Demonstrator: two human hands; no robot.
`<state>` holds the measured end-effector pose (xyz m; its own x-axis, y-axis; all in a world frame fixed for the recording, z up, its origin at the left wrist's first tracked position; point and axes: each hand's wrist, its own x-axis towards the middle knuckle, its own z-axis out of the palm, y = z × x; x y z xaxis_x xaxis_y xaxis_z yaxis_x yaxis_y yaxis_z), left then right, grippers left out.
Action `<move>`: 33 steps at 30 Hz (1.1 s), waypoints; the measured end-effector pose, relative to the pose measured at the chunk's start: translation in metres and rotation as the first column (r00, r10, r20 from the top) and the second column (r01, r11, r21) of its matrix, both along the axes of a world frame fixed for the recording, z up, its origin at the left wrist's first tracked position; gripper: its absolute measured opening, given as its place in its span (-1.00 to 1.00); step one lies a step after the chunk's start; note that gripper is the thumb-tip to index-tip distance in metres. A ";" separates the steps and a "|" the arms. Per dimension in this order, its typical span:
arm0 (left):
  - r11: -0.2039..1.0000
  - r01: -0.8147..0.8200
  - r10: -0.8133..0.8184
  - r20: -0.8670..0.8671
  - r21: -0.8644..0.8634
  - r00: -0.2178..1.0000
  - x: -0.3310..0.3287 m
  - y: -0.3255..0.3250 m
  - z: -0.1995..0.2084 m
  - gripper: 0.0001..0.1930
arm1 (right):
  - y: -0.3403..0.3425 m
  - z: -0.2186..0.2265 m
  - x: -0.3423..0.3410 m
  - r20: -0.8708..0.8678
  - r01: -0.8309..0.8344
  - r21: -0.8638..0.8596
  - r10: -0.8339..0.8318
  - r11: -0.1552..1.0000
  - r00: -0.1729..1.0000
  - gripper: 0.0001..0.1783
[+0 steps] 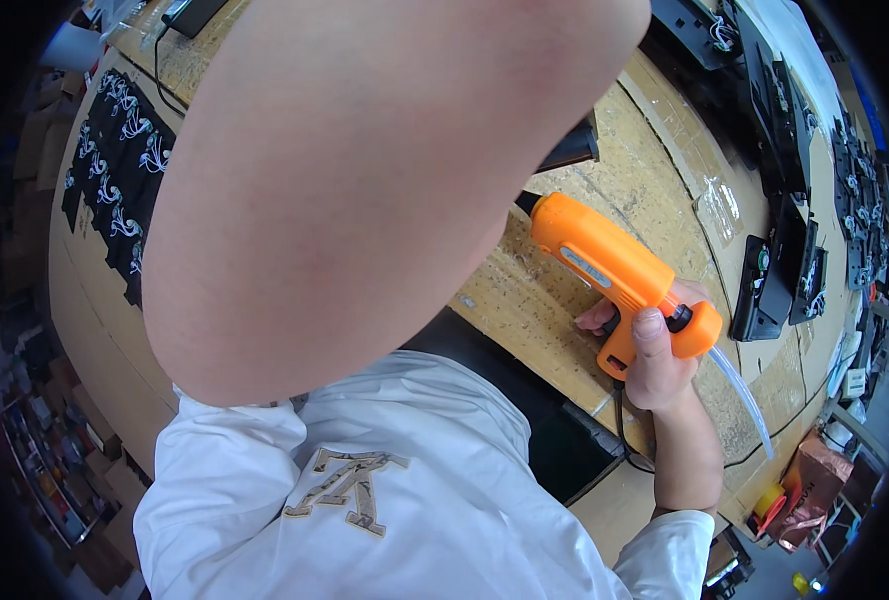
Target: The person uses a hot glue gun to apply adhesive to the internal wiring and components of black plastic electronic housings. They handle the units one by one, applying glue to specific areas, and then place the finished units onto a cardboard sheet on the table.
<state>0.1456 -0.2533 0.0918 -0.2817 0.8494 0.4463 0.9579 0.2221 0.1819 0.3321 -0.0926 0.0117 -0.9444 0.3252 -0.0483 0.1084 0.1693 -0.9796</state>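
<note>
My right hand (657, 368) is closed round the grip of an orange hot glue gun (605, 245), its thumb on the near side. A clear glue stick (745, 395) sticks out of the gun's back end. The dark nozzle points up and left, and its tip is hidden behind my raised left forearm, which fills the middle of the head view. My left hand does not show. Just beyond the nozzle, a dark piece (572, 148) is partly covered by the same forearm.
Black panels with white wires (115, 170) lie on cardboard at the left. More black housings (765, 270) stand along the right side of the worn wooden table (655, 190). A black cord (621, 425) hangs from the gun's grip. An open dark drawer (565, 450) sits below the table edge.
</note>
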 end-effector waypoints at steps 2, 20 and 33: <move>1.000 0.000 0.000 -0.001 -0.004 1.000 0.001 0.001 -0.001 -0.83 | 0.002 0.000 0.002 0.006 -0.008 0.023 0.008 1.000 1.000 -0.55; 0.980 -0.059 -0.019 0.387 0.188 0.922 -0.019 -0.018 0.002 -0.83 | 0.014 0.000 0.003 0.015 -0.227 0.256 0.231 0.940 0.973 -0.45; 0.824 -0.549 0.014 0.962 0.143 0.272 0.017 -0.054 -0.088 -0.67 | 0.011 -0.006 0.022 -0.080 0.031 0.015 -0.030 0.999 0.996 -0.30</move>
